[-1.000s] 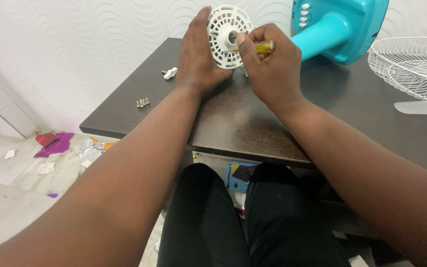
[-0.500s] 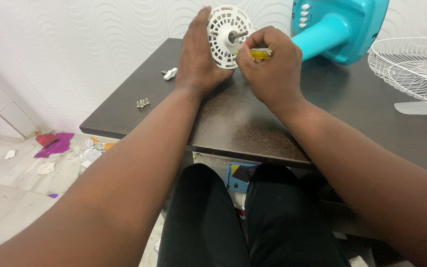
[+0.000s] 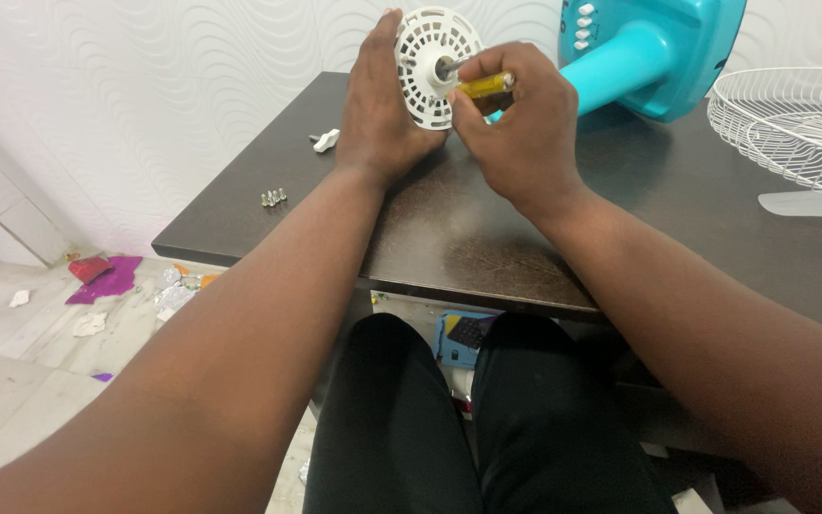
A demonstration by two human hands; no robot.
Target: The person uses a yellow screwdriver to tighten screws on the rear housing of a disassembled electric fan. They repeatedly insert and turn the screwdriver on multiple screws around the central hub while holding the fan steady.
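Note:
A round white slotted motor cover (image 3: 427,57) with a metal shaft at its centre stands upright on the dark table (image 3: 658,200). My left hand (image 3: 378,114) grips its left side and back. My right hand (image 3: 520,128) is closed around a yellow-handled screwdriver (image 3: 483,85), whose tip points left at the cover's face near the shaft. The cover belongs to a teal fan body (image 3: 654,52) lying just behind my right hand.
A white wire fan grille (image 3: 792,114) lies at the table's right. Several small screws (image 3: 273,197) and a small white part (image 3: 325,141) rest at the table's left. Paper scraps litter the floor at left. My legs are under the table's front edge.
My right hand has shifted slightly around the screwdriver handle against the cover. The left hand and cover have stayed in place.

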